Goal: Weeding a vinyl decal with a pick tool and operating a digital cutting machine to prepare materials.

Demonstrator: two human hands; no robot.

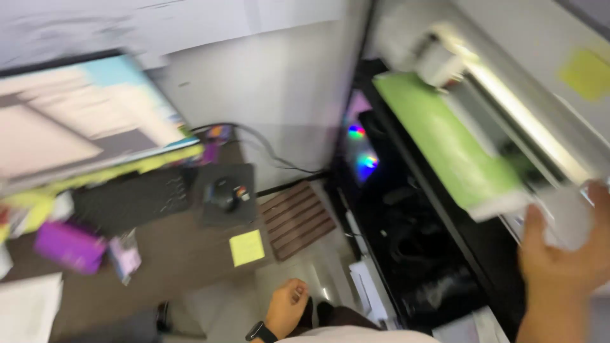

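Note:
My right hand [562, 254] is raised at the lower right and grips the near corner of a white sheet or mat [565, 219] at the front of a grey cutting machine [508, 108]. A green mat [445, 140] lies across the machine's bed just left of that hand. My left hand [286, 305], with a black watch on the wrist, hangs low at the bottom centre with fingers loosely curled and nothing in it. The whole view is blurred by motion.
A brown desk [184, 254] at left carries a monitor [82, 121], a black keyboard [127, 200], a mouse on a pad [222, 194], a yellow sticky pad [246, 246] and a purple object [68, 244]. A dark computer case with coloured lights [365, 162] stands under the machine.

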